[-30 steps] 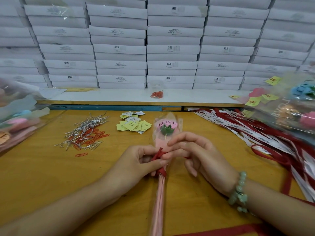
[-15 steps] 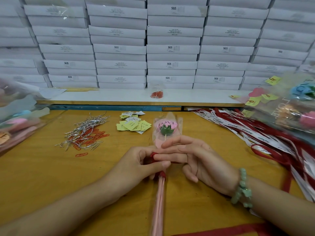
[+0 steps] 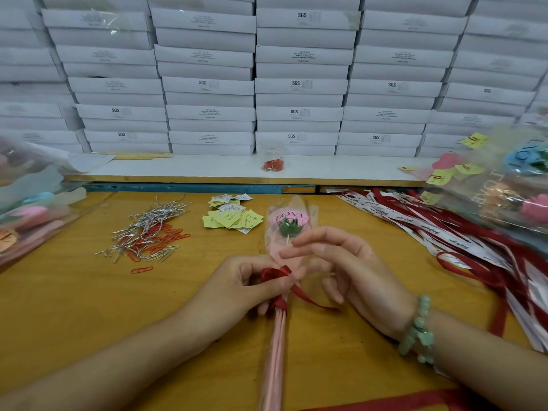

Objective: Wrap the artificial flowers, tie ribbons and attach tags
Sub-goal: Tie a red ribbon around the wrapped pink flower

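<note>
Packing workshop: stacked white boxes (image 3: 299, 84)

Soft, even light leaves only faint shadows under my left hand (image 3: 237, 289) and right hand (image 3: 350, 271) on the table (image 3: 74, 307), while the wide lens bows the white boxes (image 3: 299, 84) and blurs the plastic bags (image 3: 35, 221) at both edges.

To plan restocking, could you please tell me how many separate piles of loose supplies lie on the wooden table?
3: the tie-and-clip pile at left, yellow tags beside the flower head, ribbons at right. Bagged flowers at the edges may hide more.
</note>
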`<state>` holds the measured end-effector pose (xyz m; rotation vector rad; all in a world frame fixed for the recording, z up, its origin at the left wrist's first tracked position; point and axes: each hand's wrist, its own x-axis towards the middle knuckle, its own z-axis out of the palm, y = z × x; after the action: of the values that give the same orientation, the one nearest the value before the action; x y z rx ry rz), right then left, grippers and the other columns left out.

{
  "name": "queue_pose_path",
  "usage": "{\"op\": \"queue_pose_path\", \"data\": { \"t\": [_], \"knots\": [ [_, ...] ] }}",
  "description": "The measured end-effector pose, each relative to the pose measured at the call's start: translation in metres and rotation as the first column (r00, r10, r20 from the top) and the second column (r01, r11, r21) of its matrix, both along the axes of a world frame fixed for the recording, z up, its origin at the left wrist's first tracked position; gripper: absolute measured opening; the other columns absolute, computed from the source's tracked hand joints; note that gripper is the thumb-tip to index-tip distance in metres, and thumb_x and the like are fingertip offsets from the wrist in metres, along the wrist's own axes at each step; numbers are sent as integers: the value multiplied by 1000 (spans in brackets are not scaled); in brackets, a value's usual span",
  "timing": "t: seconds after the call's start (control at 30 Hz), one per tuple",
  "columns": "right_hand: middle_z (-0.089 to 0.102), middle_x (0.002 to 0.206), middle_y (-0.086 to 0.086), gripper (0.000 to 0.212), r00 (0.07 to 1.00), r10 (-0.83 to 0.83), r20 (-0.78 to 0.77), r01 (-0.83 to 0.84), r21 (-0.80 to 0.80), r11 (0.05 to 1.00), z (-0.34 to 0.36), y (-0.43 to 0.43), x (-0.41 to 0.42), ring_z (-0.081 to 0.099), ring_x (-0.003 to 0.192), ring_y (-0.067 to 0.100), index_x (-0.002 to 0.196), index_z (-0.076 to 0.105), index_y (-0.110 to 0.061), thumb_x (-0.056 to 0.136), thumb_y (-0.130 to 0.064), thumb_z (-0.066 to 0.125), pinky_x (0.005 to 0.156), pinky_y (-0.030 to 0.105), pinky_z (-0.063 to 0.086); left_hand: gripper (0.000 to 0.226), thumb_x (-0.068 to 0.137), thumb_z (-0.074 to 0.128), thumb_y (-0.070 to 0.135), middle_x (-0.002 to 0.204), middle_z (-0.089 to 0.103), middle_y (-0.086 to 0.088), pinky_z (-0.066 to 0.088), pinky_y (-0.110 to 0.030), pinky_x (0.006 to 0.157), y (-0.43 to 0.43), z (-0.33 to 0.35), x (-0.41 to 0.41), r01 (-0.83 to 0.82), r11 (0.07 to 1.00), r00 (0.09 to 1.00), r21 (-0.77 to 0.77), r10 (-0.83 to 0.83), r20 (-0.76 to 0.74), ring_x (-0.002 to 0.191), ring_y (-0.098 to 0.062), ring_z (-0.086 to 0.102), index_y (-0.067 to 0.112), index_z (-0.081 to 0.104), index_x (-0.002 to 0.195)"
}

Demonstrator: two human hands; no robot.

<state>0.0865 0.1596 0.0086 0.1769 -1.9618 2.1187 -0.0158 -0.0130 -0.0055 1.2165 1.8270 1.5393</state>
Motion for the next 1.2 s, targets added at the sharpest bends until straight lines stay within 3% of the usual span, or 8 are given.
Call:
{"op": "queue_pose_path", "data": {
  "t": [0.13, 0.27, 0.43, 0.53, 0.7, 0.9, 1.0, 1.2],
  "knots": [
    [73, 100, 5, 15, 983, -179, -37, 182, 215, 960, -2, 0, -1, 57, 66, 9, 104, 67, -8, 92, -8, 58, 42, 17, 40, 21, 84, 66, 35, 79, 66, -19, 41, -16, 58, -1, 3, 2, 13, 1000, 1000, -5, -13, 8, 53, -7, 49, 17, 76, 89],
    [67, 69, -3, 13, 991, -130, 10, 119, 333, 935, -4, -4, 0, 52, 55, 6, 99, 72, -12, 88, -11, 66, 46, 17, 41, 18, 88, 63, 29, 70, 67, -3, 41, -18, 59, -1, 3, 4, 2, 1000, 999, 4, -3, 50, 53, -7, 49, 15, 75, 87],
    [61, 60, -14, 6, 996, -82, 30, 65, 369, 927, -5, -2, -1, 51, 50, -3, 90, 66, -15, 88, -9, 66, 48, 9, 38, 25, 87, 60, 34, 70, 62, -6, 40, -21, 62, 0, 5, 5, -5, 1000, 998, 23, 4, 55, 56, -10, 49, 16, 74, 77],
    [60, 62, -8, 4, 995, -89, 45, 63, 398, 915, -6, -3, -2, 48, 51, 0, 88, 62, -14, 90, -12, 64, 48, 16, 39, 27, 88, 60, 34, 74, 61, -7, 41, -20, 64, 0, 3, 4, -29, 998, 997, 48, 26, 68, 57, -10, 50, 15, 73, 75],
    [55, 63, -4, 5, 995, -88, 48, 60, 420, 906, -8, -3, -2, 44, 53, 9, 88, 60, -13, 92, -15, 62, 49, 18, 37, 7, 80, 72, 26, 72, 62, 2, 44, -14, 57, 2, -3, -4, -64, 993, 982, 100, 45, 181, 53, -7, 52, 19, 70, 81],
    [56, 66, -11, 8, 996, -85, 14, 73, 382, 921, -8, -4, -3, 47, 54, 1, 86, 59, -12, 94, -9, 59, 50, 13, 37, 18, 70, 81, 30, 78, 66, -2, 51, -22, 65, 1, -5, -10, -60, 988, 964, 140, 21, 265, 65, -12, 61, 20, 72, 82],
    [55, 65, -10, 10, 990, -135, -40, 140, 376, 916, -7, -4, -2, 47, 53, 3, 85, 61, -14, 92, -9, 61, 49, 14, 38, 19, 70, 85, 25, 77, 70, -9, 55, -27, 74, 1, -6, -10, -71, 988, 958, 135, 30, 286, 74, -18, 67, 16, 73, 82],
    [60, 72, -14, 9, 953, -223, -205, 298, 508, 808, -4, -6, 1, 46, 56, 2, 82, 66, -20, 87, -14, 70, 49, 12, 32, 24, 66, 83, 23, 87, 74, -19, 55, -21, 72, 0, -4, -8, -83, 985, 942, 148, 30, 334, 79, -20, 71, 11, 75, 85]
  ]
}}
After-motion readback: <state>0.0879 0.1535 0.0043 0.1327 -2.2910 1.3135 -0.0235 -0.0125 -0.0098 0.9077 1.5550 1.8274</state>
